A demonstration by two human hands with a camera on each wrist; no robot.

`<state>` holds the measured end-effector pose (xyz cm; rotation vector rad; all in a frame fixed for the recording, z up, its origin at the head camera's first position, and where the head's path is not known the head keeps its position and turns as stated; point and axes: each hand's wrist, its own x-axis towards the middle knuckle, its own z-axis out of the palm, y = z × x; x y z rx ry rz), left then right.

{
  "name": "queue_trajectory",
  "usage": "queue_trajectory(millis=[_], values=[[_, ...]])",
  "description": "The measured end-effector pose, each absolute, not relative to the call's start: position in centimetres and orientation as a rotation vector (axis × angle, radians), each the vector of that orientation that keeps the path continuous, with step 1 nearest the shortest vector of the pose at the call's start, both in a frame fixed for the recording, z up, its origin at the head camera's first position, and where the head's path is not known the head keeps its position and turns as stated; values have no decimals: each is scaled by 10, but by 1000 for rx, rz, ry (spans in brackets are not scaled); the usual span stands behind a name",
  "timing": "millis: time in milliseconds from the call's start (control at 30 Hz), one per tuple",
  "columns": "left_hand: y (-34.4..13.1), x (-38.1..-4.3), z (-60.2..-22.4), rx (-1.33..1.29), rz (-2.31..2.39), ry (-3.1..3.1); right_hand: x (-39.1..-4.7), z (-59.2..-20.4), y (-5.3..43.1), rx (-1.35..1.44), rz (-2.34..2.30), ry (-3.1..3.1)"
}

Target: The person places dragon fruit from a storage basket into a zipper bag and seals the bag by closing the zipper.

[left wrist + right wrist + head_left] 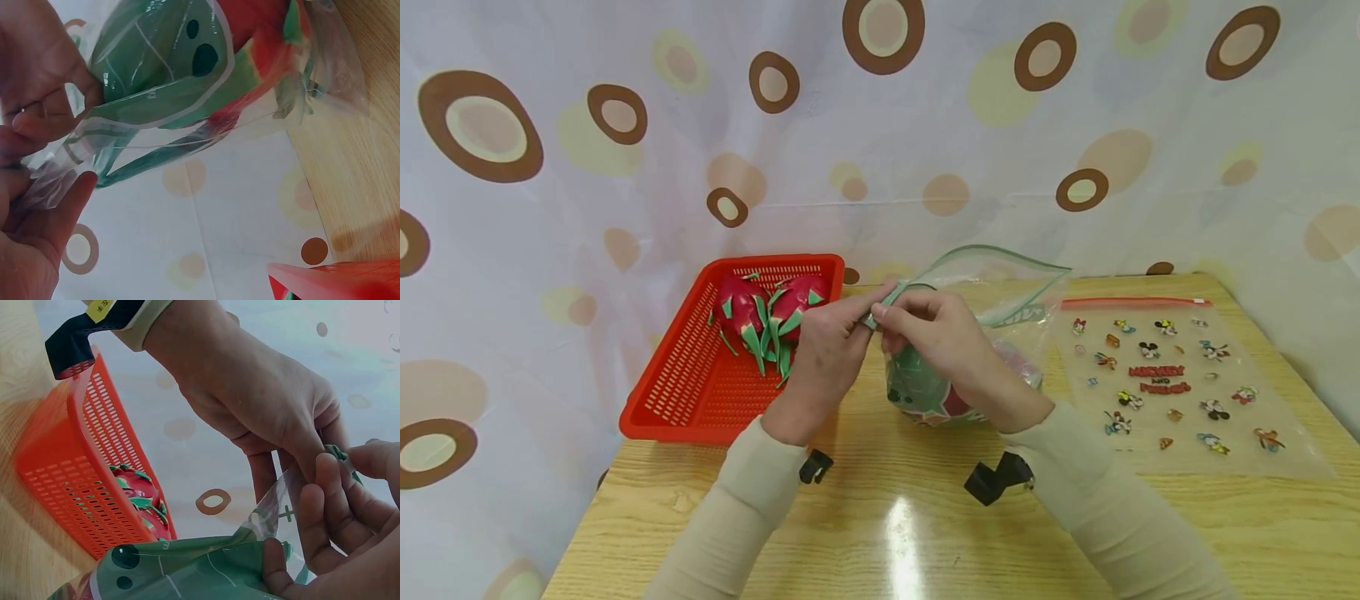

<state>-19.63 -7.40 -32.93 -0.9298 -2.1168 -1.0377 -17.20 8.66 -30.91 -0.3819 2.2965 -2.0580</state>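
Note:
A clear zip bag with a green print (917, 383) stands on the table in front of me, its mouth gaping toward the right. Inside it, red and green dragon fruit (265, 56) shows through the plastic in the left wrist view. My left hand (831, 354) pinches the left end of the bag's green zip strip. Close beside it, my right hand (951, 342) pinches the same strip between thumb and fingers. In the right wrist view the fingertips of both hands meet at the zip corner.
To the left, a red plastic basket (658, 432) holds two dragon fruits (793, 304) at its back. On the right a flat zip bag with cartoon prints (1157, 417) and a red zip lies on the wooden table (880, 533). A dotted cloth (925, 125) hangs behind.

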Motion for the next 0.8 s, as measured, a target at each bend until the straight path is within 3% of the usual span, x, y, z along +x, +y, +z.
queue_trajectory(millis=[300, 800], values=[[-84, -195, -326, -874, -1312, -2179, -177, -312, 90, -365, -2155, 2222], [-81, -194, -332, -978, -911, -1934, -177, -312, 88, -263, -2247, 2133]])
